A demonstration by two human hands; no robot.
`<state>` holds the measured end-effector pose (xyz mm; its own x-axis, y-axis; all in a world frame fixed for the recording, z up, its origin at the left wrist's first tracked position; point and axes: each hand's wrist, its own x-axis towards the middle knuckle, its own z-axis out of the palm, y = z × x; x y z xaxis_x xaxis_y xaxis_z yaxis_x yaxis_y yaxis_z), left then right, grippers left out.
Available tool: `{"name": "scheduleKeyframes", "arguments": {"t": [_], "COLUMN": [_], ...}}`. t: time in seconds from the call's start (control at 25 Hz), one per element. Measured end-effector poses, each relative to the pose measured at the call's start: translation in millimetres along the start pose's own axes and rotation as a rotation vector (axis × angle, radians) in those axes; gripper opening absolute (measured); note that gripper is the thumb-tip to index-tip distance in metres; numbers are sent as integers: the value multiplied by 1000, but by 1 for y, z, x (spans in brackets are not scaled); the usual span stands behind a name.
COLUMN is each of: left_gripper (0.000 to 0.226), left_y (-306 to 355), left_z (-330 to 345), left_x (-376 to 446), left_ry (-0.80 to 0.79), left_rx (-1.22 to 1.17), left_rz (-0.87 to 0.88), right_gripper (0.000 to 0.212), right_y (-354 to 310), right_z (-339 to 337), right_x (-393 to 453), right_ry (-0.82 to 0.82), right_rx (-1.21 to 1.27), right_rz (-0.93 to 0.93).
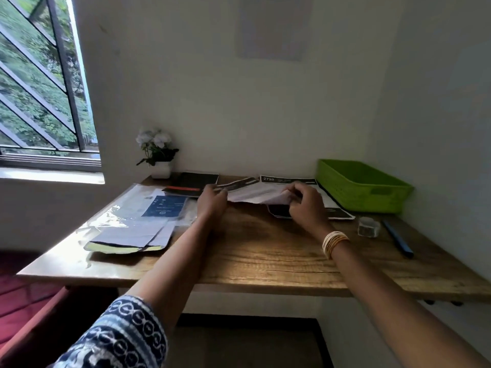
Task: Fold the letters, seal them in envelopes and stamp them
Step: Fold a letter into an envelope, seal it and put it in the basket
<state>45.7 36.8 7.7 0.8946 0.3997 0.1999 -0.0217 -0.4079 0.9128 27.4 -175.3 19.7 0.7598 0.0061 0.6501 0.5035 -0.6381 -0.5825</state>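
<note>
Both hands hold a letter (252,193) at the table's (265,256) twelve o'clock edge. The left hand (212,201) pinches its nine o'clock end; the right hand's (305,203) curled fingers grip its three o'clock end.

Daylight comes in through the window (39,83) on my left, and it is the only light I can see. The room stays rather dim, the wall grey. The near left part of the table (265,261) shines with pale glare, and the plastic sleeve (125,208) there glints. My forearms throw soft shadows to the right on the wood. The wide lens bends the window bars and the table's edge. My patterned sleeve (119,338) at the bottom is blurred, and print on the papers is too soft to read.
</note>
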Motion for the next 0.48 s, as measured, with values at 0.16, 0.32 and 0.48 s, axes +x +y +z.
{"name": "scheduleKeyframes", "arguments": {"t": [0.16,0.32,0.48], "left_gripper": [66,73,67], "left_y": [-2,-4,-6], "left_z": [-5,-8,-9], "left_x": [3,7,4], "left_ry": [33,100,68], "left_rx": [3,-104,-278], "left_rz": [-121,-201,-163], "right_gripper": [28,28,26], "right_y": [9,24,31], "right_z": [-9,-16,-21], "right_x": [4,4,5], "right_ry": [93,203,222], "right_rx": [29,85,176], "right_rz": [24,133,234]}}
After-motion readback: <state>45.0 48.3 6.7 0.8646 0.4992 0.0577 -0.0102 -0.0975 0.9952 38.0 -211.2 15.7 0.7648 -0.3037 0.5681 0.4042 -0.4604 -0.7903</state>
